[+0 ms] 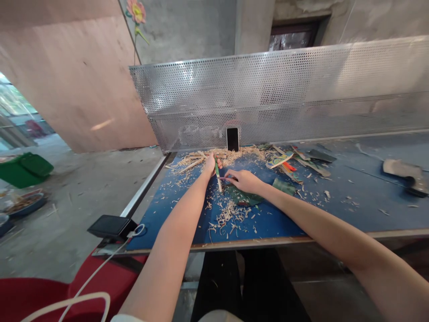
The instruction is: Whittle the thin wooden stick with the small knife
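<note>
One stick (220, 184), centre of frame, green above and pale at the lower end, lies gripped in the left hand (210, 164), fingers closed round it; the right hand (247, 181), fingers bent together, pinches a thin tool (226, 179) against it, the exact grip too small to tell. Shavings (231, 213), loose, lower centre, and pale sticks (191, 166), left of centre: by judgement, paring is well advanced overall, this stick only part done, its green stretch apparently left.
</note>
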Available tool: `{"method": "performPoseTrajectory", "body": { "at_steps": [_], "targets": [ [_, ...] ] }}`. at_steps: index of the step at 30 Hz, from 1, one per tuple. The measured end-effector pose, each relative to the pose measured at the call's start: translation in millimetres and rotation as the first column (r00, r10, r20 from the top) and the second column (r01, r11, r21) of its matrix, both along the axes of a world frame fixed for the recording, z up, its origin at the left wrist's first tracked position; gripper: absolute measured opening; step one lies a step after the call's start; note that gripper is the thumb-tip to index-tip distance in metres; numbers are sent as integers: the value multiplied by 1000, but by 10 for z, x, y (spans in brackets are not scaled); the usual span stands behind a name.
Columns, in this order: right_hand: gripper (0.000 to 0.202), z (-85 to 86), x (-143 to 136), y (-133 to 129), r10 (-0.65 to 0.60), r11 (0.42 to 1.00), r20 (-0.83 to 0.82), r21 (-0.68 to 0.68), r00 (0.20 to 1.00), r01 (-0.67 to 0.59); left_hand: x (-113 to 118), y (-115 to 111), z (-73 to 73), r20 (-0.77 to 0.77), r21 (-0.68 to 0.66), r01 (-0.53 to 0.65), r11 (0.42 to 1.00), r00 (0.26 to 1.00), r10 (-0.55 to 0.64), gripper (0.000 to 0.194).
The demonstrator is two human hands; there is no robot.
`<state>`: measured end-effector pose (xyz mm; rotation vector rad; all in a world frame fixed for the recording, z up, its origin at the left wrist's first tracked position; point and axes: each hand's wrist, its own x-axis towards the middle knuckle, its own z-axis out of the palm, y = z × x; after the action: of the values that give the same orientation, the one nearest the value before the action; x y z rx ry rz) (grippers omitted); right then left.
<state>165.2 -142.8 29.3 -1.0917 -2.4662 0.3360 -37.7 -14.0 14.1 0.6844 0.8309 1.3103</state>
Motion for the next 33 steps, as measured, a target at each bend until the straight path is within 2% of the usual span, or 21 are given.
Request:
{"method": "performPoseTrajectory", "body": {
  "at_steps": [7, 13, 22, 26, 33],
  "targets": [
    [34, -30, -7, 23, -23, 999, -16, 29, 1000, 23, 15, -73, 36, -72, 20, -12, 1000, 997, 13, 43],
    [34, -58, -3, 42, 9, 1000, -1, 18, 1000, -9, 36, -40, 15, -84, 4, -37, 999, 996, 37, 45],
    [20, -90, -33, 51, 10, 1000, -63, -6, 998, -11, 26, -7, -23, -116, 44, 28, 999, 993, -23, 54],
    [22, -99, -48, 54, 3, 998, -157, -67, 988, -14, 35, -1, -34, -128, 64, 51, 997, 991, -43, 53],
    [29, -159, -78, 159, 2, 978, -253, -200, 967, -54, 54, 48, -76, -115, 46, 7, 999, 993, -2, 50]
  ]
}}
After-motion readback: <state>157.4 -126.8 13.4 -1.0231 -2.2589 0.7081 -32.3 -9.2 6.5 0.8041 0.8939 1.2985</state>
